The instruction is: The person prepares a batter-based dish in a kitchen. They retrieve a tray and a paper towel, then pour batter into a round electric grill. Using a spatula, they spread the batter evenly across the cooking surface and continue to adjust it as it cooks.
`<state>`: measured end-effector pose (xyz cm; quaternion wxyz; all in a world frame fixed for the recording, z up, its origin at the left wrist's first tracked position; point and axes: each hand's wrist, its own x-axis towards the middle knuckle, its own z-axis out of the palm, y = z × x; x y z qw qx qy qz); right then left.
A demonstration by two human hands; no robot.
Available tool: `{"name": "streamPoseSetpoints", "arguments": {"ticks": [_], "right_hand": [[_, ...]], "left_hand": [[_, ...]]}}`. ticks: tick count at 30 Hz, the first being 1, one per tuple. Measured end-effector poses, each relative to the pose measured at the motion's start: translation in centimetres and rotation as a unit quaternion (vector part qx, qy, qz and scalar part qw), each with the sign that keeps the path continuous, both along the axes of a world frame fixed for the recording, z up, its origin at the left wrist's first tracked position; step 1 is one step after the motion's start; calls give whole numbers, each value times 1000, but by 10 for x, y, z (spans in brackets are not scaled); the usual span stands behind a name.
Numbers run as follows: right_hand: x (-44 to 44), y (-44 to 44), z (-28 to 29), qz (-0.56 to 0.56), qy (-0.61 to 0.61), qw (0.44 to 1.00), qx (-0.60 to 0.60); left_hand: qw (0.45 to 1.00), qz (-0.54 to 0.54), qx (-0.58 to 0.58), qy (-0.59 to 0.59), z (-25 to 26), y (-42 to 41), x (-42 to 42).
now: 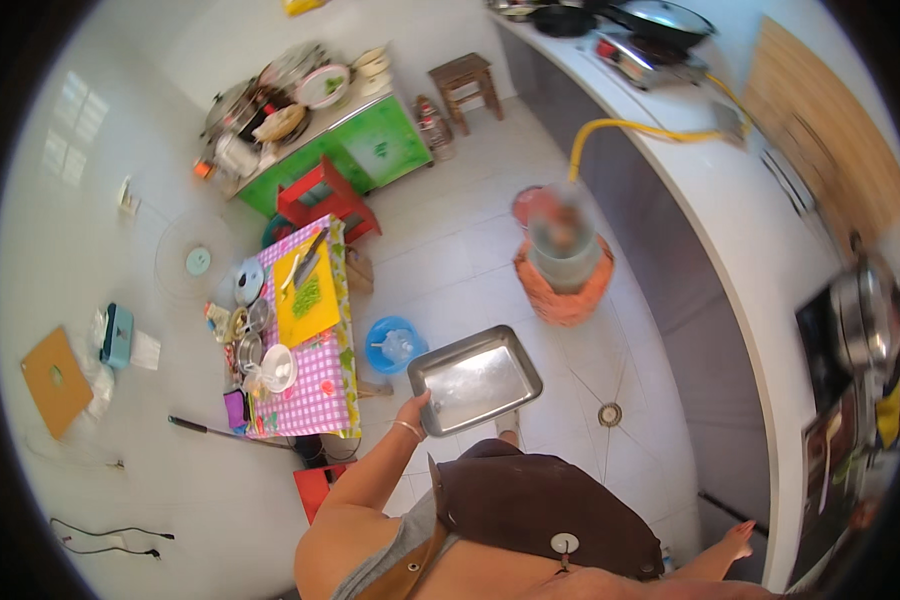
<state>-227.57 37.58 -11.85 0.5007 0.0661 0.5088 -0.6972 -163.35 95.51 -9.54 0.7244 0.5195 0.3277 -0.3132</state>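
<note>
My left hand (pixel 416 409) grips the near left corner of a rectangular stainless steel tray (pixel 480 381), thumb over the rim. No food shows in the tray, which is held out over the tiled floor. At the lower right, my right hand (pixel 740 541) is beside the white counter's edge, next to a thin black rod (pixel 720 506). Whether its fingers hold the rod is unclear. Left of the tray, a yellow cutting board (pixel 289 300) bears chopped green vegetable (pixel 307 298) and a kitchen knife (pixel 312 259).
A table with a checked cloth (pixel 326 409) stands at left, a blue basin (pixel 379 365) beside it. A gas cylinder (pixel 566 255) with a yellow hose (pixel 607 124) stands near the white counter (pixel 709 217). Red chair (pixel 330 196) and wooden stool (pixel 461 73) stand farther back.
</note>
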Motion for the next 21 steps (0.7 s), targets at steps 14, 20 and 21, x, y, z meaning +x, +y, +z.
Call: {"name": "streamPoseSetpoints", "arguments": {"ticks": [14, 20, 21], "right_hand": [[471, -74, -18, 211, 197, 957, -36], [971, 23, 128, 842, 94, 499, -182], [1001, 27, 129, 857, 177, 441, -201]], "left_hand": [[985, 60, -155, -53, 23, -86, 419], [991, -63, -80, -81, 58, -130, 537], [985, -119, -94, -85, 68, -160, 563]]}}
